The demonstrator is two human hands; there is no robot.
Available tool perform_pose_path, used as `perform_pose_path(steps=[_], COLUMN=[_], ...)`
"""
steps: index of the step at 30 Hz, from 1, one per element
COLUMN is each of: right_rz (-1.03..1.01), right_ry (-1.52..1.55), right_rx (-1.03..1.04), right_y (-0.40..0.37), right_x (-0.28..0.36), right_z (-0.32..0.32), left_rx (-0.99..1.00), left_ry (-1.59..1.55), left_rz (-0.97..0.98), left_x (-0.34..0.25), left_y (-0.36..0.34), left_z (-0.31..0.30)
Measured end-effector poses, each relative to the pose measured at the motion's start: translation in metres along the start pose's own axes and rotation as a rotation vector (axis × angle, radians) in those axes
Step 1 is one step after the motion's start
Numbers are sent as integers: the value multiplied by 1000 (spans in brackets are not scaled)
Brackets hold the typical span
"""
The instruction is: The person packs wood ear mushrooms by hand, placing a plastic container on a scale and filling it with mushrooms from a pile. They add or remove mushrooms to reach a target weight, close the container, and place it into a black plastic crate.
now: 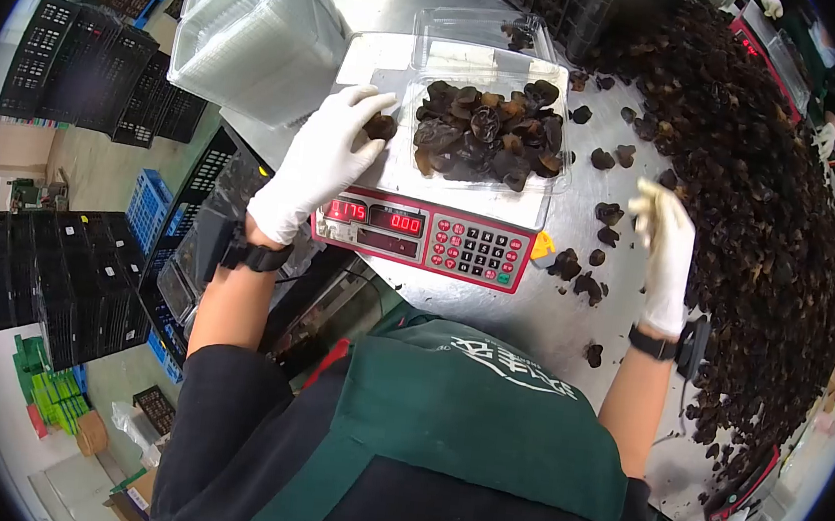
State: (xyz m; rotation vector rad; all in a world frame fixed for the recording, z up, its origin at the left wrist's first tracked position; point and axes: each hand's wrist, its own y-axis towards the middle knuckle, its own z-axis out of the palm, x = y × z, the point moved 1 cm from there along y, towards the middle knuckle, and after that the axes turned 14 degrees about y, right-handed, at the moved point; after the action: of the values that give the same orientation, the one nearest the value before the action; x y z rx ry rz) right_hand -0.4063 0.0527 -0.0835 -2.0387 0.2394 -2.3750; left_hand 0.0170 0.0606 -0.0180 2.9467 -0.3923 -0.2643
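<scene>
1. The clear plastic clamshell box [555,184] sits on the bench scale [417,261] at the upper centre of the frame. Its tray is filled with dark wood ear mushrooms [486,126], and its lid [460,29] lies folded back toward the top edge.

2. From the left hand [320,146], the tray lies just beside the fingertips, toward the right of the frame and slightly upward. Its long axis runs roughly across the picture, so one short side faces this hand; the left hand is the nearer of the two.

3. The left hand, in a white glove, is curved with thumb and fingers around a single wood ear piece [380,128], apparently held (how firmly, I cannot tell). The forearm rises from the lower left, with the fingers pointing up and to the right over the scale's platform.

4. The right hand [665,249], also gloved, is raised between the tray and the big heap of wood ears [753,222] filling the right of the frame. Its fingers are loosely bent, with nothing visible in them; the forearm comes up from the lower right, and the fingertips tip toward the upper left.

5. Loose wood ears [602,159] dot the steel table [523,316] between scale and heap. A nested stack of clear containers [256,54] stands at the upper left, near the left hand.
</scene>
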Motion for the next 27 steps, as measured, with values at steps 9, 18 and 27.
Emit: perform_pose_path(steps=[9,18,27], right_rz=[262,588,499], right_ry=[95,594,331], right_rx=[172,279,218], right_y=[-113,-138,-127], right_x=[-8,-17,-16], right_z=[33,79,45], left_rx=[-283,-96,-226], left_ry=[-168,-262,-209], left_rz=[111,318,-115], left_x=[-73,-107,30], left_y=[-9,-45,76], left_z=[-46,-35,-49])
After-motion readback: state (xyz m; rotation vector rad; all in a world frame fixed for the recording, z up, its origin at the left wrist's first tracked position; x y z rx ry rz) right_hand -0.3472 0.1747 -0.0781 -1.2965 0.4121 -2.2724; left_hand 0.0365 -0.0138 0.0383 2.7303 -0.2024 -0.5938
